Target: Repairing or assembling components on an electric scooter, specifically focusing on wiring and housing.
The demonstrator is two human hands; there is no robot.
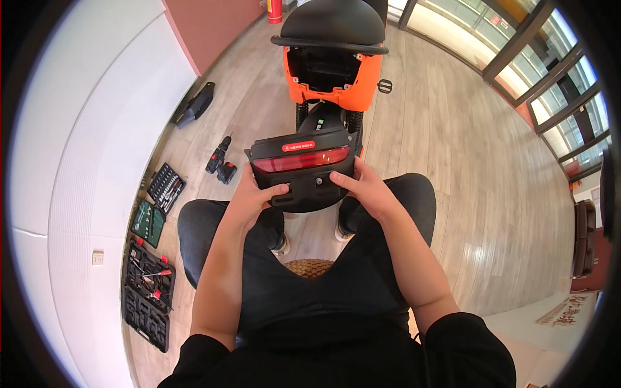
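Between my hands is a black tail light panel [301, 178] with a long red lens and a small red label above it. My left hand [257, 194] closes on its left end, thumb lying across the front face. On the right end, my right hand [363, 189] grips it the same way, thumb pressed near a round fitting. Beyond it stands an orange electric scooter [367, 84] with a black seat [333, 26]; a dark opening shows in its rear body. The panel hides part of the scooter's rear wheel and mudguard.
On the wooden floor to my left lie a cordless drill [222, 160], a black tool [195, 105], a socket set [167, 187], a green tool case [148, 222] and an open black toolbox [148, 291]. A fire extinguisher [275, 11] stands far off. Glass doors line the right.
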